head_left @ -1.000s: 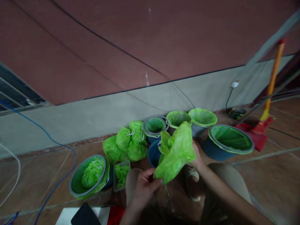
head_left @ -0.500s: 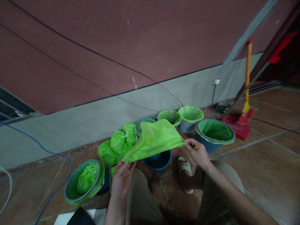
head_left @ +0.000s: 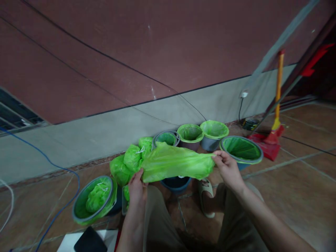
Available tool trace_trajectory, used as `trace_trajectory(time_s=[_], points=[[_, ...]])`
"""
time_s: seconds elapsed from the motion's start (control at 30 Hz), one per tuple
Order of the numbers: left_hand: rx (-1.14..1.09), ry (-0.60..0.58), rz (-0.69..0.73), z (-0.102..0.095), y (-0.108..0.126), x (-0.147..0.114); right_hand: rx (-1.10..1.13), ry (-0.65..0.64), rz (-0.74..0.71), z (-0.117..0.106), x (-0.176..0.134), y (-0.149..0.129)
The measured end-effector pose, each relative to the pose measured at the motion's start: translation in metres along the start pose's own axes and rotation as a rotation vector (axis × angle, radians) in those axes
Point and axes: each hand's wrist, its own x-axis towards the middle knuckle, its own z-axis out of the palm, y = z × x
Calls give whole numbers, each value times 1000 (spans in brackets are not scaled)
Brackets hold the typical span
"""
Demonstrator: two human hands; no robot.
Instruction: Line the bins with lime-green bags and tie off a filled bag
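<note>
A thin green plastic bag (head_left: 178,162) is stretched sideways in front of me, held at both ends. My left hand (head_left: 138,185) pinches its left end, and my right hand (head_left: 228,169) grips the right end between thumb and fingers. Beneath the bag stands a dark blue bucket (head_left: 176,185), partly covered by it. Tied green bags (head_left: 132,157) lie beyond my left hand. A lined blue bucket (head_left: 241,150) is just past my right hand.
Several green-lined buckets, including a grey one (head_left: 214,134), line the wall. Left is a bin (head_left: 91,199) holding a knotted green bag. A red dustpan (head_left: 266,145) and yellow-handled broom (head_left: 278,87) stand right. A blue cable (head_left: 70,196) crosses the floor. My slippered foot (head_left: 206,197) is below.
The bag is pulled into a flatter, longer strip, its upper side lower than before. My right hand has moved slightly right and up; my left hand is a little higher.
</note>
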Motion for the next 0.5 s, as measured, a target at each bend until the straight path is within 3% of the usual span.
trace_trajectory(time_s=[0.1,0.23,0.4,0.5], points=[[-77,-102,-128,7,1,3,98,4,120,19,-5,-10],[106,-280,-91,9,-26,-12,266,-8,276,46,-16,-23],[343,-749,-145,15,-78,-58,365,-46,395,69,-25,-35],[327,-985,-96,23,-87,-78,357,-80,369,76,-25,-38]])
